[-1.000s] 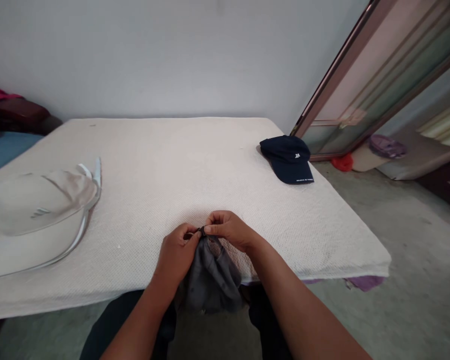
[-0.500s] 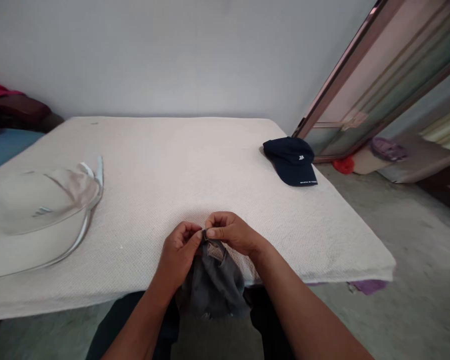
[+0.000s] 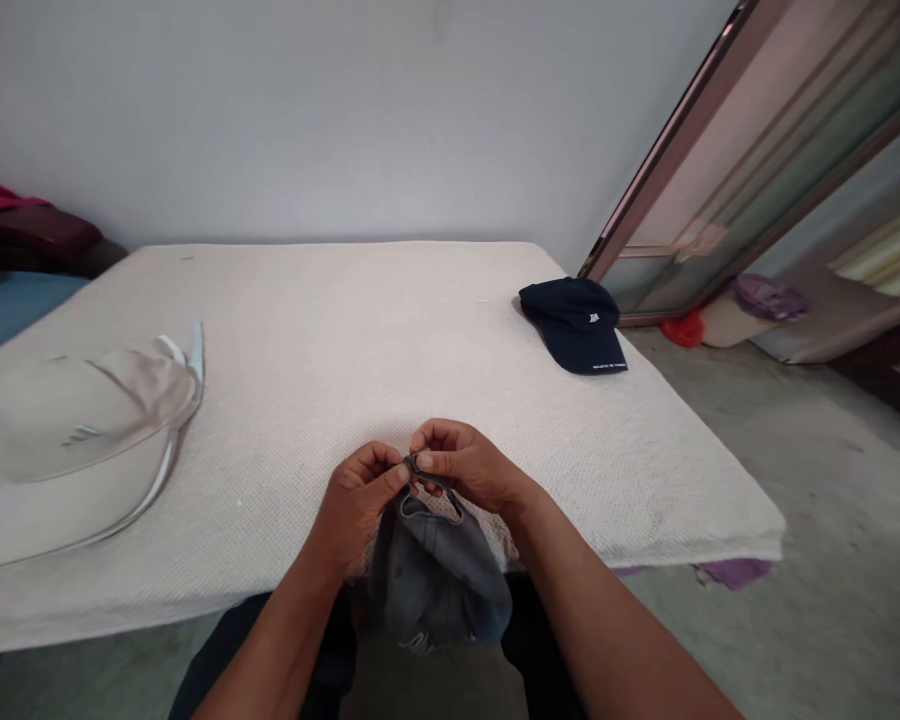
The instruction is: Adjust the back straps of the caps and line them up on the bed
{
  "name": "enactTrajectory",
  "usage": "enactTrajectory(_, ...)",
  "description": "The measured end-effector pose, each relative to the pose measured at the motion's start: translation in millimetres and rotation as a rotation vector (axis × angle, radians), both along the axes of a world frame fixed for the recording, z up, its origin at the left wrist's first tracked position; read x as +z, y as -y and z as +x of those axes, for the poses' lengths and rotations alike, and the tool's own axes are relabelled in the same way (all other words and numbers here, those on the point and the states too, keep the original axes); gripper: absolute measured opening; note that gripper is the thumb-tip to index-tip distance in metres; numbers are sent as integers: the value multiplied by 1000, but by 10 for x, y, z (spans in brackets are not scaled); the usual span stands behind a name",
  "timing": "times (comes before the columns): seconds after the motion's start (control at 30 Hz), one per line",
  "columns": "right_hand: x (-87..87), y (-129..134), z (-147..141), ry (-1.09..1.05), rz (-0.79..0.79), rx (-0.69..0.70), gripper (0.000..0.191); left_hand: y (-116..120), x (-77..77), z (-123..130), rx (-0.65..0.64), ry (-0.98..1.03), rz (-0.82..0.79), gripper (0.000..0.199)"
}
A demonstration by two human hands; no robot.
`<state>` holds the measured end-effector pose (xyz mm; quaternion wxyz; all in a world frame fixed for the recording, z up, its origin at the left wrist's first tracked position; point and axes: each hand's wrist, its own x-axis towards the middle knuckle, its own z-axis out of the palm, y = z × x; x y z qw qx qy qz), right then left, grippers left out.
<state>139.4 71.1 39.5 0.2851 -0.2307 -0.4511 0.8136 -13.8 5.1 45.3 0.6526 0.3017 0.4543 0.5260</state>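
A dark grey cloth cap (image 3: 450, 575) hangs below my hands at the table's front edge, with its strap at the top and frayed light threads low down. My left hand (image 3: 364, 500) pinches the strap's left part between thumb and fingers. From the right, my right hand (image 3: 469, 465) pinches the same strap close beside it. The small fastening between the fingertips is partly hidden. A beige cap (image 3: 82, 450) with a striped logo lies at the left, and a navy cap (image 3: 574, 320) with small white lettering rests at the back right.
The table (image 3: 330, 330) has a white textured cover and meets a grey wall behind. Right of it stand a framed sliding door (image 3: 671, 130), a red item (image 3: 682, 330) and a purple bundle on the floor. Dark furniture (image 3: 30, 235) is at the far left.
The grey cap's body has spread and swung slightly to the right below the strap. Both hands keep their pinch, with the strap tilted a little differently. The view has shifted slightly.
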Motion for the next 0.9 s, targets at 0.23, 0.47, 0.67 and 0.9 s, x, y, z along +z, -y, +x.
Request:
enactTrajectory(0.23,-4,31,54,-14,19,-59,26,11,-35,3,53,-65,17,16)
enactTrajectory(0.47,-40,19,47,29,63,-87,19,5,-39,14,77,-185,43,15)
enactTrajectory(0.67,-56,29,12,128,136,-149,17,6,-68,8,79,-281,54,16)
enactTrajectory(0.9,-69,59,-44,224,270,-300,12,-9,-91,5,91,-335,75,15)
